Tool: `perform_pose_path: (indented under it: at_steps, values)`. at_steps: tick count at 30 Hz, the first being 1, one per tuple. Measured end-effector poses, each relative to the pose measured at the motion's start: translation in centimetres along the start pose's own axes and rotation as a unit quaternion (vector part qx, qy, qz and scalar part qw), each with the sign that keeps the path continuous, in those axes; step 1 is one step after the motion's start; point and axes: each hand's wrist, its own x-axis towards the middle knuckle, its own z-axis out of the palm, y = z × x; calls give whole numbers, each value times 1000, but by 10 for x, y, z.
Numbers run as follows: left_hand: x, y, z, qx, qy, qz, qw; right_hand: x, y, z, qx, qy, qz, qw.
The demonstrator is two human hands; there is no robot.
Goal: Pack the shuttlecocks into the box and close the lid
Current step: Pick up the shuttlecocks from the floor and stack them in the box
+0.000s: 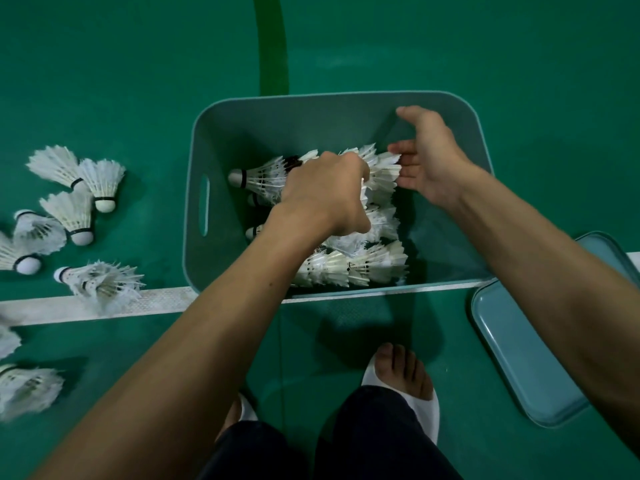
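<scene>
Left hand (325, 194) curled over nested shuttlecock stack (263, 176) inside box (311, 129), gripping it. Right hand (431, 161) straight-fingered, fingertips against stack's feather end. Stack axis left-right, cork toward box's left wall. Lower stacks (356, 268) by near wall, same axis. Feather print too small to read. Loose shuttlecocks (79, 192) on floor (381, 46) left of box. Lid (526, 341) off, at box's right near corner.

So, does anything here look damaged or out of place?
Yes. The shuttlecock lying on the white line left of the box has ragged feathers that splay out unevenly, so it looks worn. The lid lies flat on the floor right of the box, not yet on it.
</scene>
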Motion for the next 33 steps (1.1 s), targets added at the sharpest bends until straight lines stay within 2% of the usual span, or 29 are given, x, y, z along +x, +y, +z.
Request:
perform_pose_path:
  at_steps: [4,5,7,9,10,11,13,15,18,20,21,24,26,29,31,33]
  values:
    - [-5,-8,-7,-85,-12,-25,996,1,1,-7,-11,-61,5,998]
    - [-8,-11,-10,-115,-9,-33,993,-1,2,-10,-33,-47,-12,998]
    - [-15,-18,-15,-171,9,-52,984,-12,6,-16,-120,42,-83,988]
    - [-23,-24,-18,-230,38,-78,969,-36,16,-19,-224,136,-178,948]
    - [-26,-26,-19,-267,57,-98,957,-51,22,-19,-259,146,-236,925]
    - [-28,-28,-19,-305,74,-122,942,-67,27,-16,-288,124,-294,903]
    - [-30,-30,-18,-372,87,-172,908,-90,35,-6,-354,10,-375,857]
    - [-30,-31,-16,-415,90,-211,881,-94,39,7,-433,-74,-391,809]
    - [-33,-34,-16,-462,103,-241,847,-87,35,19,-467,-67,-424,773]
    - [-37,-40,-16,-494,128,-248,824,-83,33,23,-450,-67,-434,777]
    - [-40,-42,-17,-494,154,-248,819,-82,33,25,-435,-67,-425,791]
    - [-50,-50,-25,-428,231,-245,839,-82,33,28,-386,-86,-336,855]
    - [-55,-52,-37,-448,205,-223,841,-82,34,29,-371,-118,-251,886]
    - [-60,-53,-50,-544,102,-203,808,-79,35,34,-331,-117,-176,919]
    - [-64,-54,-50,-580,92,-200,785,-79,33,41,-271,-127,-138,944]
    - [-66,-55,-51,-575,111,-193,787,-76,29,54,-209,-146,-76,964]
